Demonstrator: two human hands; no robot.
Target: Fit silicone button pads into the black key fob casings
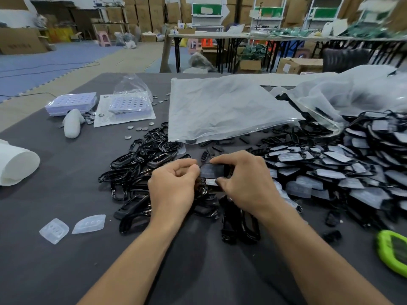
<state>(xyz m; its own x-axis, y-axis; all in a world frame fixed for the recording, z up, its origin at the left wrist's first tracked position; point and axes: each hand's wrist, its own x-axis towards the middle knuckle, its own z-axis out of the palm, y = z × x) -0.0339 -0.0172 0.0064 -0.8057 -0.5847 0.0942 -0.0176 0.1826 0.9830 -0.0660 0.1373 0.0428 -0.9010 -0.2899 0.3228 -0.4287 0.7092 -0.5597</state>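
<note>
Black casing (226,170) with a cloudy silicone pad (211,170) laid over it, held just above the table (66,271) between both hands, mid-view. Left hand (174,188) curled, thumb and forefinger pinching the casing's left end. Right hand (244,183) gripping from the other side, forefinger stretched along the far edge, thumb pressed to the near edge. Seating of the pad hidden by the fingers; cannot tell.

Under and left of the hands, a heap of empty casings (141,159), glossy, open in the middle, tangled over one another. A few more just near of the right wrist.

To the right, a broad heap of fitted casings (330,172), pale pads facing up, spreading to the frame's edge.

Beyond the hands, a flat clear bag (220,111) lying over the far ends of both heaps, with crumpled plastic (352,91) behind it on the right.

Near left, well apart from the heaps, two loose pads (54,230) side by side, dimples showing.

Far left, two lilac trays (71,103) with round holes, one inside an open bag. Coin cells (138,128) scattered between trays and empty casings. A white lump (72,123) beside the trays, kind unclear. A white roll (15,164) at the left edge.

Near right corner, a lime-green object (394,252), cut off by the frame.
</note>
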